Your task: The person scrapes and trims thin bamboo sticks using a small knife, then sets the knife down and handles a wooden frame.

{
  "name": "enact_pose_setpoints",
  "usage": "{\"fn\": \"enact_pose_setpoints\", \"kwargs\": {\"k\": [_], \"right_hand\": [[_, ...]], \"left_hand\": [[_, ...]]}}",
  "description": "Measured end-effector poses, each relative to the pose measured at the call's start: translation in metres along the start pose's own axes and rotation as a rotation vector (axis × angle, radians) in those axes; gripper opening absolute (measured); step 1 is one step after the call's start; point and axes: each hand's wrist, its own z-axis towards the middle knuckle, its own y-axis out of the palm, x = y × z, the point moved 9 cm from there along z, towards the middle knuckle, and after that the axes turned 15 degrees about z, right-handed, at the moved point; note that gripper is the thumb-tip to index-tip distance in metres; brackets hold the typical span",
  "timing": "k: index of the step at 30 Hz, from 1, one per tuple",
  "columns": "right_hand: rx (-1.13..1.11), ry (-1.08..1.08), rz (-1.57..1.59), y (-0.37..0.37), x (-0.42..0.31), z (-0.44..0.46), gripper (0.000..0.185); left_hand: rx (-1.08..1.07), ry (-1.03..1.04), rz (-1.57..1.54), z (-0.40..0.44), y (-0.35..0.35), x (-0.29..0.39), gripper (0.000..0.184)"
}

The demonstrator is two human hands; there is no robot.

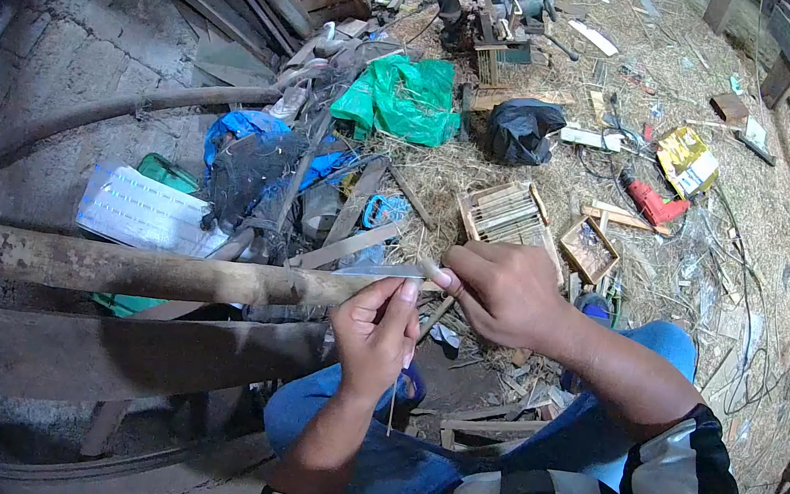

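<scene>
My right hand (pixel 508 291) is closed round a knife, its handle mostly hidden in the fingers. The pale knife blade (pixel 377 271) points left, just above the fingertips of my left hand (pixel 372 335). Pinched between that left thumb and fingers is a thin stick (pixel 394 401), which hangs down past the wrist. Its upper end lies near the blade; I cannot tell whether the two touch. Behind the blade, a thick bamboo pole (pixel 139 270) runs across to the left.
Beyond my hands lie a slatted wooden cage (pixel 513 215), a small wooden box (pixel 589 250) and a red power drill (pixel 654 203). Green plastic (pixel 400 101) and a black bag (pixel 522 132) sit farther back. A wooden plank (pixel 127 359) runs below the pole. Straw and scraps cover the floor.
</scene>
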Motion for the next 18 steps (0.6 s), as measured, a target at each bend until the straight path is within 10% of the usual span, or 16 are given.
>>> {"fn": "enact_pose_setpoints", "kwargs": {"k": [18], "right_hand": [[0.007, 0.056, -0.048, -0.005, 0.008, 0.003, 0.031]], "left_hand": [[0.053, 0.119, 0.130, -0.001, -0.005, 0.002, 0.019]]}}
